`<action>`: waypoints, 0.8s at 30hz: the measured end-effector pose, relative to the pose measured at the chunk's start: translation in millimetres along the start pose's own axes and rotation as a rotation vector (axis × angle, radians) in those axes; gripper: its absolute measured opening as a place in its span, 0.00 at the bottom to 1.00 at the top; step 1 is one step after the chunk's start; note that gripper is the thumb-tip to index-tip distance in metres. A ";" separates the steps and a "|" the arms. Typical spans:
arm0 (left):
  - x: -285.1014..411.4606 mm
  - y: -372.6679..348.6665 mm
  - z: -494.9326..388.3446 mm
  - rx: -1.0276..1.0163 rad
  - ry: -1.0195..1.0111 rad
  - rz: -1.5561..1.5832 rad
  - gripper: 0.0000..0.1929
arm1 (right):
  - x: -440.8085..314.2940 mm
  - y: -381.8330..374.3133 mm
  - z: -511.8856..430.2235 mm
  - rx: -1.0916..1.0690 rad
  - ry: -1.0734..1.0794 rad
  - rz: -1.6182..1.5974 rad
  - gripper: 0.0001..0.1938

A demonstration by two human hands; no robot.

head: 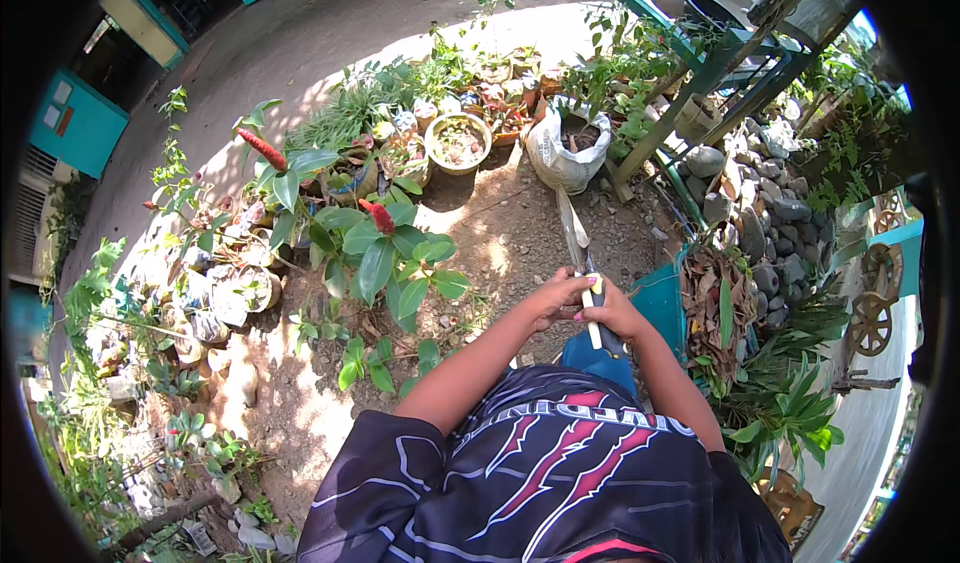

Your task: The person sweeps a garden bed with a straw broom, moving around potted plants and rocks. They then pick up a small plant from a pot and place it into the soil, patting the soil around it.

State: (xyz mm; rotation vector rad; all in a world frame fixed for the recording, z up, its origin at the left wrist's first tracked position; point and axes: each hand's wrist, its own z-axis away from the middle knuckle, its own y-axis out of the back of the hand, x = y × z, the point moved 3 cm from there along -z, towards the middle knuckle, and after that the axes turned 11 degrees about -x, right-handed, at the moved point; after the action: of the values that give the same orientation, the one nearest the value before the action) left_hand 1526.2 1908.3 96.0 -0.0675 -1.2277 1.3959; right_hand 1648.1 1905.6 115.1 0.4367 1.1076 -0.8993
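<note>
Both my hands are together in front of my waist, closed around a long hand tool (571, 222) that looks like garden shears. Its narrow, worn-looking front end points away from me, towards a white woven sack (564, 159). My left hand (556, 302) grips it from the left, fingers curled. On the right, my right hand (616, 309) wraps around the dark-and-yellow handle (613, 344). A pale handle-like piece (594, 332) sticks out below the fingers. My hands cover the tool's middle, so its exact kind is hard to tell.
Leafy plants with red flower spikes (381, 218) stand to the left. A round pot (458, 143) and several other planters line the bed's edge. On the right are a wooden post (660, 132), piled stones (772, 222), dry leaves (709, 297) and a teal panel (661, 293).
</note>
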 end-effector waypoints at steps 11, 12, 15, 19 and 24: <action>33.0 110.5 -9.1 0.433 -0.215 0.255 0.21 | -23.4 50.5 -134.5 -0.182 -0.129 -0.033 0.17; 36.9 113.2 -12.7 0.479 -0.239 0.285 0.20 | -27.2 61.8 -149.4 -0.214 -0.141 0.011 0.12; 35.1 140.0 -30.8 0.600 -0.339 0.371 0.20 | -35.9 87.2 -195.2 -0.343 -0.317 0.032 0.09; 36.1 151.6 -68.7 0.839 -0.305 0.448 0.15 | -20.7 131.7 -250.4 -0.389 -0.395 0.011 0.10; 32.7 177.2 -151.9 0.895 -0.250 0.507 0.16 | 2.7 185.5 -305.5 -0.326 -0.529 0.022 0.13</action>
State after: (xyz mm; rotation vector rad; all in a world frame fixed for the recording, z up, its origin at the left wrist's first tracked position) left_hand 1496.3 2072.9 -70.0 0.4572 -0.6939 2.3478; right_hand 1620.7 2228.4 -36.0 -0.0624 0.7375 -0.7379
